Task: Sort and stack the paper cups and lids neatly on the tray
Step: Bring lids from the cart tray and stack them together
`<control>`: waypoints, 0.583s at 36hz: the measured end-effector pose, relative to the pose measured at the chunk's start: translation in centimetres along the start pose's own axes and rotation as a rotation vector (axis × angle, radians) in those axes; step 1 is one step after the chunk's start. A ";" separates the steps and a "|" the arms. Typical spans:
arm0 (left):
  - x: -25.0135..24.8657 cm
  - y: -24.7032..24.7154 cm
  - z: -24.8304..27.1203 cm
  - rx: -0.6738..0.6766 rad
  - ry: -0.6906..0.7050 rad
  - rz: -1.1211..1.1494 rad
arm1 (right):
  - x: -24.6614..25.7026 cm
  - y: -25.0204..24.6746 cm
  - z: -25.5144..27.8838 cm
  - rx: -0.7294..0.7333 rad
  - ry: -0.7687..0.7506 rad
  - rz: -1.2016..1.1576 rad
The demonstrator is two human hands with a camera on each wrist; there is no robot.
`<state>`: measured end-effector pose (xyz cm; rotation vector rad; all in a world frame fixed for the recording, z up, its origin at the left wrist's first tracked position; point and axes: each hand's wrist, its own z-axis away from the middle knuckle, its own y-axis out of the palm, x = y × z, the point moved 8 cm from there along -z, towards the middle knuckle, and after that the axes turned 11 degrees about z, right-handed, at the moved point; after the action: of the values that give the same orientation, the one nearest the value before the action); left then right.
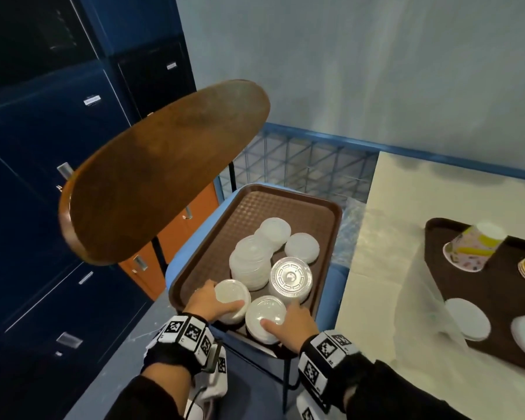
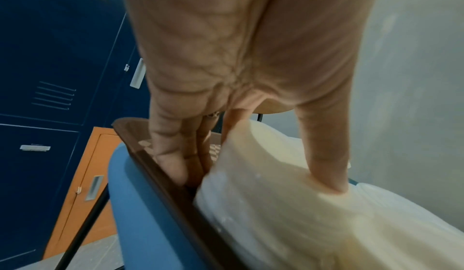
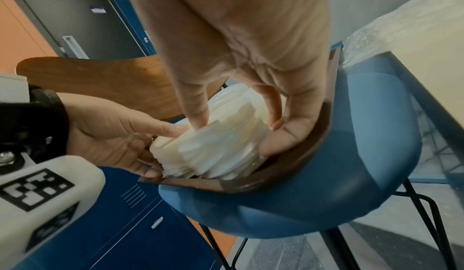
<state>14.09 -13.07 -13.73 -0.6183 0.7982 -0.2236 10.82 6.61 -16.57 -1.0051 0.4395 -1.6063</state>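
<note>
A brown tray [image 1: 322,207] on a blue chair seat holds several stacks of white lids. My left hand [image 1: 217,298] grips the near-left lid stack [image 1: 232,294], thumb on its right side and fingers down by the tray's rim [image 2: 160,167]. My right hand [image 1: 281,313] grips the neighbouring lid stack [image 1: 264,309] at the tray's near edge, thumb on top and fingers curled round its right side. In the right wrist view that lid stack [image 3: 226,147] leans, its lids fanned. A clear lid stack [image 1: 291,278] and a taller white stack [image 1: 249,265] stand just behind.
The chair's wooden backrest [image 1: 164,171] rises at the left, with blue lockers [image 1: 43,177] behind it. At the right, a covered table [image 1: 406,237] carries a second dark tray [image 1: 437,234] with a patterned paper cup [image 1: 470,247] lying on its side and more white lids [image 1: 467,318].
</note>
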 end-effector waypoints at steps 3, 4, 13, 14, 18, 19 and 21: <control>0.4 -0.1 -0.1 0.015 -0.036 -0.014 | 0.2 0.2 0.0 0.008 0.007 -0.027; 0.4 0.0 -0.1 0.025 -0.041 -0.036 | 0.2 0.2 -0.1 0.013 -0.001 -0.043; 0.1 0.2 0.1 0.083 -0.032 0.074 | 0.4 -1.8 1.3 0.090 -0.119 -0.260; -0.2 0.1 0.5 0.124 -0.031 0.068 | 0.3 -2.3 1.5 0.097 -0.138 -0.296; -1.9 -0.4 1.6 0.278 0.036 0.075 | -1.1 -4.8 3.0 0.137 -0.170 -0.493; -2.7 -0.5 2.0 0.293 0.058 0.101 | -1.8 -5.6 3.4 0.130 -0.171 -0.546; -4.8 -0.3 2.8 0.325 0.117 0.183 | -3.6 -7.5 4.3 0.086 -0.163 -0.645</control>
<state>12.79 -10.14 -9.16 -0.2261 0.9031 -0.2171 9.64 13.13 -9.94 -1.2780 -0.0847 -2.0642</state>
